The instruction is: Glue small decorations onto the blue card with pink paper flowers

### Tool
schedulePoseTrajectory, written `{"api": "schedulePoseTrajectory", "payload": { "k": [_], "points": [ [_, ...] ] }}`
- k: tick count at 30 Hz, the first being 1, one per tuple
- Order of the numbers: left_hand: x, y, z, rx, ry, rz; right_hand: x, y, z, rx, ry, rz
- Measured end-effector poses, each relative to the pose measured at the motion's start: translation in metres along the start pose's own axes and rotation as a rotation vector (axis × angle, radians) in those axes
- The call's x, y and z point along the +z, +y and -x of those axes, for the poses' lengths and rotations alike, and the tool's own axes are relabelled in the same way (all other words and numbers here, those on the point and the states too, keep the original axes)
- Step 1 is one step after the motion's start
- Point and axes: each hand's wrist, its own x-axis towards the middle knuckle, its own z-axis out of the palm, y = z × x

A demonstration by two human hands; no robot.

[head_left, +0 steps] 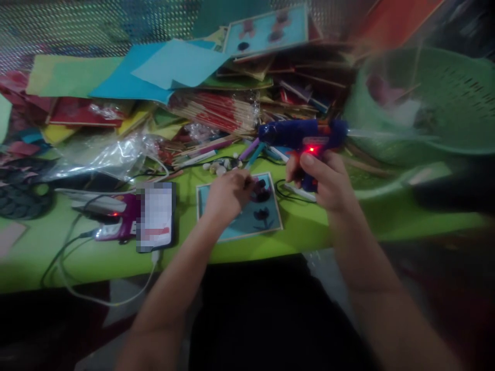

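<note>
A blue hot glue gun [288, 133] with a lit red light is gripped in my right hand [328, 178], its nozzle pointing left above the table. My left hand [228, 196] reaches over a framed light-blue picture [240, 226] lying flat. The fingertips are pinched together at its upper part; what they hold, if anything, is too small and blurred to name. On the picture, dark round pieces [261, 213] form flower-like shapes, one with a stem and leaves. Small pale pebbles [219, 168] lie just beyond my left hand.
A phone [157, 219] on a charging cable and a purple power strip [126, 219] sit left. Behind are coloured sheets [178, 64], bundled sticks [220, 111], pens and a second framed picture [266, 32]. A green basket [452, 98] stands right.
</note>
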Motion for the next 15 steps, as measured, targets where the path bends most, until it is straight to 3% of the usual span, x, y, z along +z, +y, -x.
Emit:
{"api": "schedulePoseTrajectory", "payload": {
  "k": [5,15],
  "points": [
    [0.008,-0.002,0.000,0.071,0.049,-0.067,-0.001,-0.001,0.000,0.002,0.003,0.011],
    [0.005,0.009,0.002,-0.019,-0.001,-0.170,0.002,-0.005,0.001,0.007,0.008,-0.024]
  ]
}}
